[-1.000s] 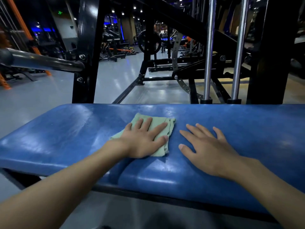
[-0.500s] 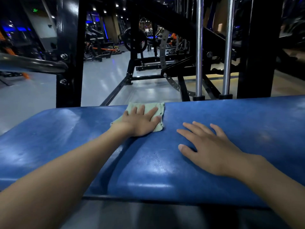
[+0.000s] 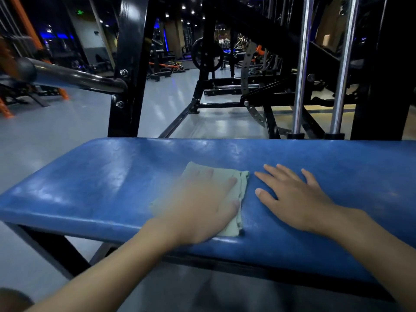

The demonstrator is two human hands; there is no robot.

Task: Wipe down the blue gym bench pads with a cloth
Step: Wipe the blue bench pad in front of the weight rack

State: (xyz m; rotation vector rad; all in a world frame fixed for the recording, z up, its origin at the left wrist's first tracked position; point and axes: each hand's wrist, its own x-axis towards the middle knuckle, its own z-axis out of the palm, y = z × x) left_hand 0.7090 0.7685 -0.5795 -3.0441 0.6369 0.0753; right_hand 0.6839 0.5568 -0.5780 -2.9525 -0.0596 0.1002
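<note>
The blue bench pad (image 3: 94, 183) runs across the view in front of me, its surface worn and glossy. A pale green cloth (image 3: 234, 190) lies flat on the pad near its front edge. My left hand (image 3: 202, 208) presses flat on the cloth with fingers spread, blurred by motion. My right hand (image 3: 292, 199) rests palm down on the bare pad just right of the cloth, fingers apart, holding nothing.
A black upright post (image 3: 130, 70) with a chrome bar (image 3: 74, 77) stands behind the pad's left end. Two chrome guide rods (image 3: 302, 68) and a black frame (image 3: 382, 70) rise behind the right part. Grey floor (image 3: 45, 136) lies to the left.
My left hand has pulled the cloth back from the pad's far edge toward the near edge. The right hand has stayed in place on the pad.
</note>
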